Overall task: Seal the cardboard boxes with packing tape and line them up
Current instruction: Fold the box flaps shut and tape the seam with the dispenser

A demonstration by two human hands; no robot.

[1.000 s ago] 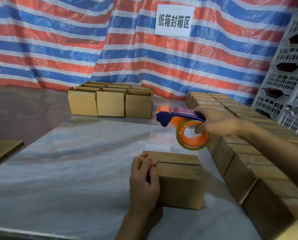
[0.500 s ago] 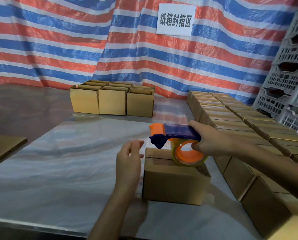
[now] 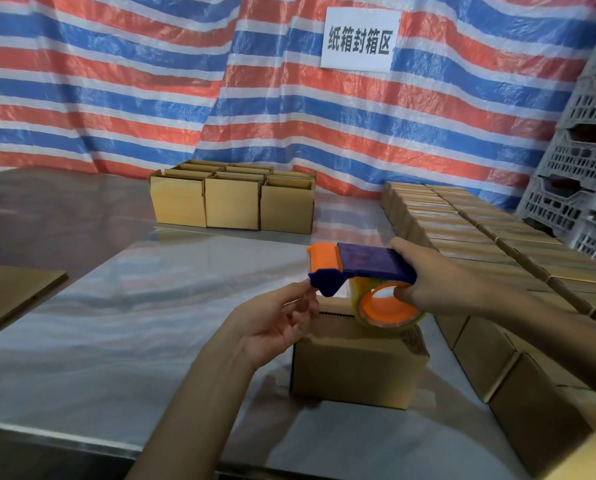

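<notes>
Gripping the tape dispenser point(image 3: 362, 268) firmly in the right hand point(image 3: 428, 282), curling fingers round the purple handle and into the orange roll point(image 3: 386, 306), holding it at centre frame right over the cardboard box point(image 3: 355, 362). Reaching up from lower centre with the left hand point(image 3: 275, 323), extending the fingers loosely and touching the dispenser's blue nose with one fingertip (pinching the clear tape end or not, impossible to tell). Leaving the box itself unheld, sitting on the shiny table point(image 3: 116, 323) directly beneath the roll and just right of the left palm, with the top seam apparently untaped. Probably risking a box sliding or twisting under the first pull with nothing bracing it, laying the strip crooked off the seam. Also risking clear tape folding back onto itself, or a fingertip catching the cutter edge at that nose.
</notes>
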